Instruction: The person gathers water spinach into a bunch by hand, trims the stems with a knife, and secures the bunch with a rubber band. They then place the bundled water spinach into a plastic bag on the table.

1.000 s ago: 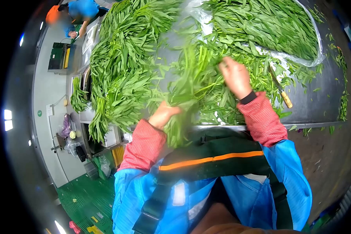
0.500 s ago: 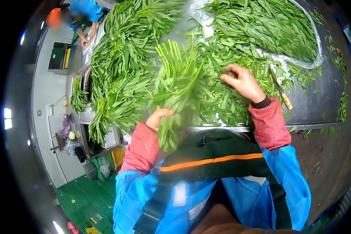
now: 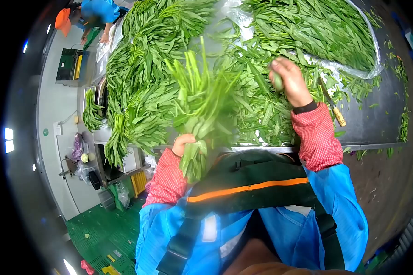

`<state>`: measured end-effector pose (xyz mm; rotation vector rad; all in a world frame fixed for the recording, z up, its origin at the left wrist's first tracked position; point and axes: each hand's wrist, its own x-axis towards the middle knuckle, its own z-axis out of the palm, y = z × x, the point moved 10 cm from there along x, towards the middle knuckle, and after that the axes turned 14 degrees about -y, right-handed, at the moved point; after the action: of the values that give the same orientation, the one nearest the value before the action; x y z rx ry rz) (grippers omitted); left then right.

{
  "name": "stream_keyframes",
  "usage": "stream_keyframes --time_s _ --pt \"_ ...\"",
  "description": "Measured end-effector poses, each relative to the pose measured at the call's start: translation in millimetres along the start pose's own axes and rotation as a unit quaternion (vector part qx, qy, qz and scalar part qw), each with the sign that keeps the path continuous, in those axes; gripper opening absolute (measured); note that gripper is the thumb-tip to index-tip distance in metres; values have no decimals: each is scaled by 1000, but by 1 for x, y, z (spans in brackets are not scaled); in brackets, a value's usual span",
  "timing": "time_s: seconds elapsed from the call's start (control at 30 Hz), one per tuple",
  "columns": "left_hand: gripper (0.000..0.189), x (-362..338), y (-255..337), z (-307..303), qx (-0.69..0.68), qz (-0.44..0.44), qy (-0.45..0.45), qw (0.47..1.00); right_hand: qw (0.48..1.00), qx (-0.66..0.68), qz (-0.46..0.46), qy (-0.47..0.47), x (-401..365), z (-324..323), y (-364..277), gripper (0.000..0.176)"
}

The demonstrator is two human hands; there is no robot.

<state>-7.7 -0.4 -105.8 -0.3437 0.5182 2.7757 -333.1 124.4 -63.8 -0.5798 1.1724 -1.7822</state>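
Observation:
My left hand (image 3: 183, 143) is wrapped round the leafy end of a bunch of greens (image 3: 199, 110), whose pale cut stems point up and away from me. My right hand (image 3: 290, 80) is closed above the loose leaves, with a small green piece between its fingers. Beneath both hands, loose greens (image 3: 261, 110) cover the near middle of the metal table. A knife with a wooden handle (image 3: 338, 117) lies just right of my right hand, blade pointing away.
Stacked bunches (image 3: 147, 68) line the table's left side. A plastic-lined heap of greens (image 3: 312, 32) fills the back right. The metal table (image 3: 369, 123) has scattered leaves. A co-worker in blue (image 3: 98, 11) is at the far left; green crates (image 3: 101, 238) stand low left.
My right hand has moved slightly away from me and closed on a green piece. The bunch in my left hand has shifted slightly left. The co-worker's arms have moved.

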Motion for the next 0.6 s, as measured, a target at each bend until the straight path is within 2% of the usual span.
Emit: stream_keyframes --time_s 0.03,0.07,0.13,0.17,0.27,0.37,0.4,0.43,0.47,0.5,0.53,0.57,0.6 --pt "46 6 3 15 -29 27 -20 999 996 -65 46 -29 -3 11 11 24" --pt "45 5 2 14 -44 30 -52 997 978 -112 144 -103 -9 27 32 31" --pt "45 4 2 8 -74 35 -117 990 976 -133 129 -116 -13 58 38 34" --pt "46 0 1 2 -57 22 -96 993 979 -118 123 -109 -13 69 41 32" --pt "49 0 -2 6 -20 3 -56 998 965 -128 92 -211 -5 107 49 25" --pt "52 6 -1 17 17 18 -51 998 979 -143 -12 -142 4 96 34 20" --pt "53 5 1 17 48 9 -42 998 986 -130 10 -103 2 78 22 20" --pt "53 2 2 16 79 1 -32 996 998 -56 26 -24 2 55 20 18" --pt "54 0 1 22 44 18 -60 997 998 34 49 2 1 27 23 19" --pt "55 -1 1 28 9 35 -89 995 986 80 10 146 -7 4 7 17" --pt "56 -1 3 34 -25 51 -119 991 983 180 -42 8 4 -15 18 27" --pt "57 -3 3 35 -30 58 -122 990 967 230 -66 -90 0 -15 6 24" --pt "58 -3 5 37 -35 66 -126 989 967 212 -28 -141 -5 -11 8 26"
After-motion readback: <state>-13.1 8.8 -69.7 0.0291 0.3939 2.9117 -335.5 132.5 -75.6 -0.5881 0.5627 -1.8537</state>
